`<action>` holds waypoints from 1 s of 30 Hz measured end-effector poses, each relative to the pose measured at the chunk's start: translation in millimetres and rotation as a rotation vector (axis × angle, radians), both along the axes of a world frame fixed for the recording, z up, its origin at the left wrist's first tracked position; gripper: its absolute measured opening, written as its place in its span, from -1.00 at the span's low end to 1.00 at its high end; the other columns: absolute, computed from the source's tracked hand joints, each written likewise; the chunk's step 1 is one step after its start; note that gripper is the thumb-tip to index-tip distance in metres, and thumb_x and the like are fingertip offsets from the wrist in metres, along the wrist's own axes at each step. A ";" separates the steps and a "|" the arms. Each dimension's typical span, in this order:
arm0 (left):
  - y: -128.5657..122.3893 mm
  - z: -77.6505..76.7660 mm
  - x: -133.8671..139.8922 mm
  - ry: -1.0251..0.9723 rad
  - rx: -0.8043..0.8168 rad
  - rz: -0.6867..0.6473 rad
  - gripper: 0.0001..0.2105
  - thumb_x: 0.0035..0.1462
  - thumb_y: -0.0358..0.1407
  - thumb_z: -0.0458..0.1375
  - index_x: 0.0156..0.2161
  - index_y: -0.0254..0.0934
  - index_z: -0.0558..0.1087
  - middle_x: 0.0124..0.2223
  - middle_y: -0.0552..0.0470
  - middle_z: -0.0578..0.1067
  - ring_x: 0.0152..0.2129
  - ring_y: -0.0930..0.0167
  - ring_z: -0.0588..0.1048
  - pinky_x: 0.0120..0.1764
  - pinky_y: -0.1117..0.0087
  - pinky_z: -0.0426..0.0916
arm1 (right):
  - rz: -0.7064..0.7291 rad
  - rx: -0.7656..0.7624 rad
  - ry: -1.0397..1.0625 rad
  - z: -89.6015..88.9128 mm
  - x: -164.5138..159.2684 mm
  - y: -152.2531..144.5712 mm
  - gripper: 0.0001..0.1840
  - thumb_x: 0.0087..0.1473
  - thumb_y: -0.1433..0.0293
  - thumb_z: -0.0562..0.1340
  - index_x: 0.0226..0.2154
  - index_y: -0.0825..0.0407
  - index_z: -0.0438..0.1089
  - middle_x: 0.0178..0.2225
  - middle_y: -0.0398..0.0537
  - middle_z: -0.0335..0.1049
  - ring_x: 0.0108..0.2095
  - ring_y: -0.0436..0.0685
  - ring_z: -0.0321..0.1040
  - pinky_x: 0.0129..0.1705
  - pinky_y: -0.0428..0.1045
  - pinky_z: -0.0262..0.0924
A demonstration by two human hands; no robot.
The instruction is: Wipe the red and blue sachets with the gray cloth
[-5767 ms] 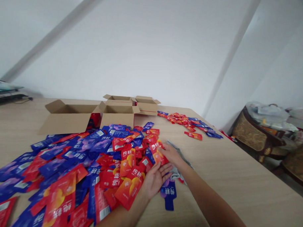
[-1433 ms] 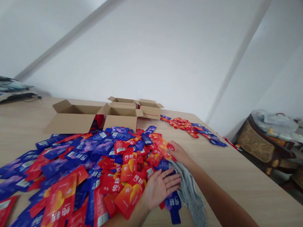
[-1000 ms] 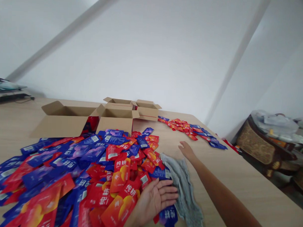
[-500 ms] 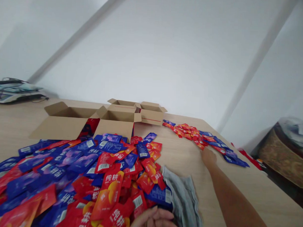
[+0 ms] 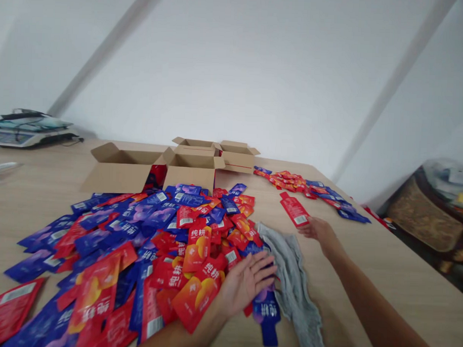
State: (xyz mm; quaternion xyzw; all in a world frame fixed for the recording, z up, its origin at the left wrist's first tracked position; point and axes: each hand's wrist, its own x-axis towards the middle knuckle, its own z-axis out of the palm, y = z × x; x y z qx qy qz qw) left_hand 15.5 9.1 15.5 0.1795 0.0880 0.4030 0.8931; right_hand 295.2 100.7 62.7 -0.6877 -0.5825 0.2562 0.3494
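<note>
My right hand (image 5: 317,232) grips one end of a red sachet (image 5: 294,208) with a white barcode label, held over the table right of the pile. Palm up, with its fingers stretched out, my left hand (image 5: 247,281) rests at the right edge of a big heap of red and blue sachets (image 5: 198,248). A blue sachet (image 5: 266,314) lies partly under that hand. Between my two hands a grey cloth (image 5: 292,277) is spread on the table. Farther back on the right lies a smaller group of red sachets (image 5: 288,180), with blue sachets (image 5: 335,201) beside it.
Open cardboard boxes stand behind the heap: a wide box (image 5: 119,177), a second box (image 5: 189,174), and two more at the wall, one being the right rear box (image 5: 237,161). A scale-like device (image 5: 31,131) sits at the far left. A patterned chair (image 5: 423,215) stands beyond the table's right edge.
My right hand has come back from the smaller group with a red sachet in it. My left hand has moved up, its fingers now spread. The view has shifted slightly.
</note>
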 end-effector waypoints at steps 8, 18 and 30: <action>-0.2 3.0 1.9 -0.036 -0.024 0.047 -0.66 0.22 -0.26 0.01 0.02 -0.44 0.34 0.08 -0.23 0.39 0.08 0.21 0.30 0.13 0.17 0.14 | 0.400 -0.004 0.103 -0.2 -94.8 -92.8 -0.58 0.17 0.11 -0.05 -0.31 0.01 0.38 -0.48 -0.09 0.45 -0.46 0.10 0.41 -0.39 0.02 0.29; 0.2 0.7 2.5 0.008 -0.051 0.091 -0.66 0.18 -0.35 0.05 0.04 -0.46 0.32 0.03 -0.24 0.44 0.01 0.16 0.38 0.10 0.10 0.18 | 0.214 0.352 -0.460 -62.5 -62.2 -81.0 -0.52 0.06 0.33 0.11 0.07 0.05 0.22 0.00 0.10 0.29 0.03 0.23 0.17 0.09 0.19 0.07; -0.4 -3.5 3.3 0.019 -0.106 0.115 -0.77 0.17 -0.32 0.07 -0.10 -0.38 0.42 -0.16 -0.09 0.54 -0.21 0.34 0.50 -0.08 0.31 0.33 | 0.288 0.579 -0.417 0.2 -127.9 -118.5 -0.62 0.03 0.52 0.03 -0.10 0.01 0.35 -0.13 0.03 0.35 -0.05 0.19 0.24 0.01 0.15 0.14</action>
